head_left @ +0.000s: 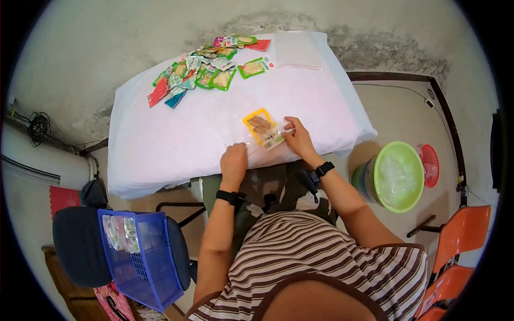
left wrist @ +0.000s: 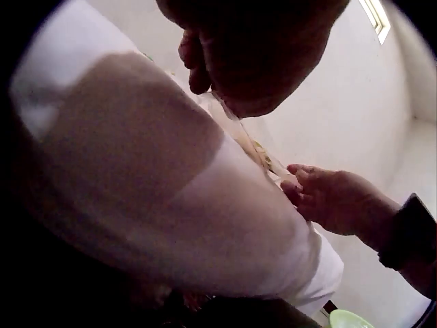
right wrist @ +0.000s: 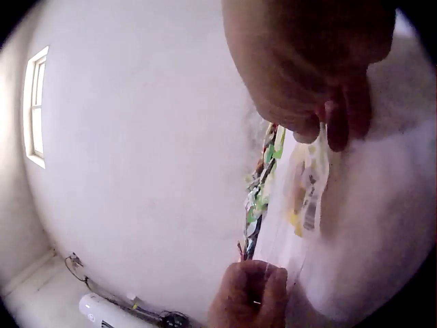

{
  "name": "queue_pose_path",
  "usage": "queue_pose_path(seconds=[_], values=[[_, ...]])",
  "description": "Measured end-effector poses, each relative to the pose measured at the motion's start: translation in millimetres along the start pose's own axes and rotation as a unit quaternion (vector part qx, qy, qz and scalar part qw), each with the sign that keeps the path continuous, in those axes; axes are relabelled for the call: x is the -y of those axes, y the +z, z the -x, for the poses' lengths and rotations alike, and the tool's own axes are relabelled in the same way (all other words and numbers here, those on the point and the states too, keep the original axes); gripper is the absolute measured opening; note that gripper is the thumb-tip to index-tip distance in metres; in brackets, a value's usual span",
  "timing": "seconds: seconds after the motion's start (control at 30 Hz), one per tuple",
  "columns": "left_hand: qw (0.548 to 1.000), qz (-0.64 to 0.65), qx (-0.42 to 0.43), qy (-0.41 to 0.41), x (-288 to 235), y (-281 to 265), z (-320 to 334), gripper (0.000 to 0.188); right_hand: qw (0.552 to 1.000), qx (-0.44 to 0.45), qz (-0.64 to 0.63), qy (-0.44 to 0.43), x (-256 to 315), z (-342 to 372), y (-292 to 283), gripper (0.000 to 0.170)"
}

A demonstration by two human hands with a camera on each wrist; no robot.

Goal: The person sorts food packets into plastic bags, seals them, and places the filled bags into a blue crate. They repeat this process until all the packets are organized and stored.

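A yellow-edged snack packet (head_left: 257, 122) with brown pieces showing through its window lies near the front of the white-covered table. Around it is a clear plastic bag (head_left: 251, 143), hard to make out against the cloth. My left hand (head_left: 234, 165) pinches the bag's near left edge between thumb and curled fingers. At the bag's right side, beside the packet's pale printed end, my right hand (head_left: 299, 140) holds the edge with its fingertips. In the right wrist view the packet's barcode (right wrist: 311, 213) shows through the film, below the right fingers.
Toward the back left of the table (head_left: 160, 136) lies a heap of snack packets (head_left: 195, 72), one green packet (head_left: 252, 68) just apart. Flat clear bags (head_left: 300, 53) lie at the back right. A green tub (head_left: 399, 176) stands right; a blue basket (head_left: 142, 257) is at left.
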State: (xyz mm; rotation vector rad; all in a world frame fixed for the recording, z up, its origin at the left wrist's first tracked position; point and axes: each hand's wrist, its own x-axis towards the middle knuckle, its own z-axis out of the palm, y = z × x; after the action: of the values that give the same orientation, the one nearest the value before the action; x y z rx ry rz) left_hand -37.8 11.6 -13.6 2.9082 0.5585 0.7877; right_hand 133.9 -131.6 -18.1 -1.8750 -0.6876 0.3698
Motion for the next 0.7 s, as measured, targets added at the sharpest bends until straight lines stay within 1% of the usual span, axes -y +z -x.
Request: queue_pose_path(seconds=[0.03,0.1,0.13,0.2,0.23,0.3,0.33,0.37,0.4,0.43,0.47,0.5,0.53,0.6,0.63,0.67,0.7], values=[[1.000,0.001,0.002,0.000,4.2,-3.3,0.6,0.007,1.000,0.000,0.000,0.002,3.5,0.5,-3.0,0.047],[0.998,-0.008,0.005,-0.054,7.6,-12.0,0.6,0.008,0.992,0.010,0.086,-0.096,9.2,-0.8,-9.9,0.047],[0.999,-0.007,0.006,-0.054,3.9,-16.1,0.6,0.008,0.992,0.010,0.086,-0.094,7.1,-3.0,-10.0,0.047],[0.996,0.050,-0.061,0.049,-6.3,-22.5,3.5,0.014,0.977,0.077,0.102,-0.171,5.2,-7.0,-7.7,0.043],[0.990,0.065,-0.026,0.123,-11.9,-22.9,6.6,0.020,0.977,0.079,0.100,-0.172,6.6,-6.7,-6.5,0.043],[0.989,0.084,-0.011,0.122,-24.6,-12.3,9.3,0.023,0.979,0.119,0.093,-0.137,10.5,-4.2,-4.4,0.040],[0.986,0.107,0.003,0.125,-28.3,-6.7,10.1,0.026,0.979,0.120,0.091,-0.138,12.8,-2.5,-4.3,0.040],[0.991,0.073,0.000,0.109,-28.9,-2.6,10.6,0.035,0.976,0.133,0.093,-0.143,14.7,-0.8,-5.3,0.040],[0.991,0.073,0.000,0.112,-31.1,-3.8,8.5,0.035,0.974,0.143,0.095,-0.147,14.9,0.0,-6.6,0.040],[0.995,0.047,0.018,0.089,-33.3,-5.1,6.6,0.038,0.975,0.140,0.095,-0.146,11.6,-0.2,-6.5,0.040],[0.997,0.021,0.035,0.065,-35.2,-6.2,4.3,0.040,0.965,0.131,0.122,-0.191,5.8,-1.2,-5.0,0.038],[0.997,0.022,0.035,0.068,-34.7,-2.8,2.9,0.040,0.952,0.123,0.150,-0.235,1.1,-1.9,-4.1,0.035],[0.997,0.023,0.034,0.058,-33.1,1.1,0.7,0.041,0.953,0.120,0.150,-0.235,-3.3,-2.4,-2.3,0.035],[0.998,0.024,0.035,0.050,-30.2,4.9,-4.8,0.042,0.962,0.080,0.163,-0.206,-8.0,-1.3,3.2,0.025],[0.997,0.061,0.040,0.040,-28.3,5.5,-9.4,0.042,0.962,0.078,0.162,-0.204,-8.2,-0.3,5.3,0.025],[0.994,0.097,0.044,0.029,-26.6,6.0,-13.6,0.042,0.967,0.046,0.143,-0.206,-8.5,0.4,7.8,0.020],[0.994,0.097,0.046,0.031,-26.2,4.4,-18.1,0.042,0.970,0.014,0.124,-0.207,-7.0,0.9,9.5,0.016]])
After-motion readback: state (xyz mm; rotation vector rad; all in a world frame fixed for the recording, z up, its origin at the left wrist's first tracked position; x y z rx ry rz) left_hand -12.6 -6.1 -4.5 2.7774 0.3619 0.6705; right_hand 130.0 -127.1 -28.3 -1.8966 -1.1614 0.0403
